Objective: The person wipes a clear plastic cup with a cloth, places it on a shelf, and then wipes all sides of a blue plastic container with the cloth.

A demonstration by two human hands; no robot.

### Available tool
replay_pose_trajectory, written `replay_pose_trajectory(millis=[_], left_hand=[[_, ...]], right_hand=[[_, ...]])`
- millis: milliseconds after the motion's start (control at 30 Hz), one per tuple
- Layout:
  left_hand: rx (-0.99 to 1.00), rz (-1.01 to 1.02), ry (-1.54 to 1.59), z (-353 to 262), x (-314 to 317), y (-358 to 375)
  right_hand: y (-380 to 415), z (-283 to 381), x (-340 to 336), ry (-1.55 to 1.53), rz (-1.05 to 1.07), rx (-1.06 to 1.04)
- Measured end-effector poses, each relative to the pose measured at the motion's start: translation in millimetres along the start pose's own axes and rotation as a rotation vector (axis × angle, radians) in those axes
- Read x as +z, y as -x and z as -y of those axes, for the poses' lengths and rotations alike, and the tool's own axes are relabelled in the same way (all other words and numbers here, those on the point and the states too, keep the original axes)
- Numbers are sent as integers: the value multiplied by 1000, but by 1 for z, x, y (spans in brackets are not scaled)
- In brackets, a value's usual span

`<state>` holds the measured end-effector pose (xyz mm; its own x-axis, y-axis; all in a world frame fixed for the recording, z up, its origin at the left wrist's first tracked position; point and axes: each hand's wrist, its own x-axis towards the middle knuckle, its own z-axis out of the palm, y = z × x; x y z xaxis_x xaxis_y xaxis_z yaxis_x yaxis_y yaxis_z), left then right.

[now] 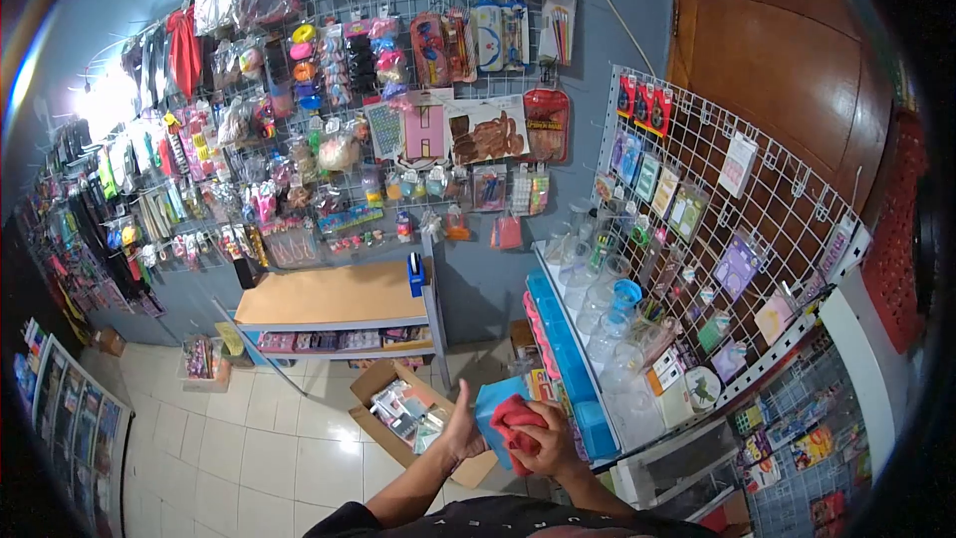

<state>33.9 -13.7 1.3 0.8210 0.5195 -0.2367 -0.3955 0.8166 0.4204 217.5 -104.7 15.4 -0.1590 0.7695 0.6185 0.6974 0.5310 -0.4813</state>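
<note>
My right hand [551, 443] is closed around a crumpled red cloth [516, 418] and presses it against a light-blue flat item [492, 401]. The kind of that blue item cannot be made out, as the cloth covers much of it. My left hand [462, 430] holds the blue item from the left side, thumb pointing up, its other fingers mostly hidden. Just beyond my left hand, an open cardboard box [383, 416] on the floor contains several small packaged goods.
A wooden-topped shelf [329, 296] bears a blue tape dispenser [415, 275]. To the right, a white rack [637, 416] carries clear plastic jars [600, 339] below a wire grid of hanging packets. Packaged accessories cover the wall ahead. A display case [75, 418] stands at left.
</note>
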Motion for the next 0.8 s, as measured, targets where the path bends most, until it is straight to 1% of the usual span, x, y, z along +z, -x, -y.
replay_pose_trajectory(millis=[33, 133, 167, 200, 233, 267, 300, 333, 367, 400, 433, 467, 500, 533, 567, 667, 700, 733, 800], left_hand=[[-10, -114, -38, 2, -3, -1], [32, -222, -320, 21, -21, -7], [55, -189, -366, 30, -39, -14], [109, -154, -457, 39, -41, -13], [163, -119, -545, 50, -41, -13], [216, -84, -634, 58, -40, -14], [272, -82, -592, 63, -35, -15], [245, -69, -475, 61, -35, -16], [218, -55, -360, 53, -34, -19], [192, -43, -247, 45, -33, -20], [152, -79, -152, 38, -27, -13], [172, -112, -108, 35, -20, -12], [192, -145, -62, 34, -13, -13], [213, -178, -15, 35, -11, -13], [173, -210, -64, 39, -30, -18], [173, -330, -122, 46, -9, -12], [182, -275, -90, 51, -4, -13], [244, -213, -210, 59, -4, -15], [266, -139, -294, 70, -1, -17]], right_hand=[[3, -2, 3, -29, -10, 9], [9, -11, 9, -61, -60, 70], [8, -12, 9, -55, -75, 79], [8, -12, 8, -50, -87, 89], [-4, -2, -1, -14, 0, 98], [-9, -1, -1, 51, 8, 101], [-11, -2, 1, 118, 14, 104], [-11, -4, 3, 185, 19, 108], [-12, -7, 5, 189, -6, 128], [-10, -5, 7, 221, 24, 138], [-8, 1, 11, 252, 55, 147], [-6, 8, 13, 280, 87, 156], [-5, 17, 11, 337, 152, 77], [1, 21, 17, 342, 178, 75], [10, 23, 26, 337, 193, 106], [11, 15, 29, 325, 202, 159], [9, 12, 27, 318, 205, 172], [4, 7, 25, 320, 136, 164], [-9, -4, 22, 323, 3, 146]])
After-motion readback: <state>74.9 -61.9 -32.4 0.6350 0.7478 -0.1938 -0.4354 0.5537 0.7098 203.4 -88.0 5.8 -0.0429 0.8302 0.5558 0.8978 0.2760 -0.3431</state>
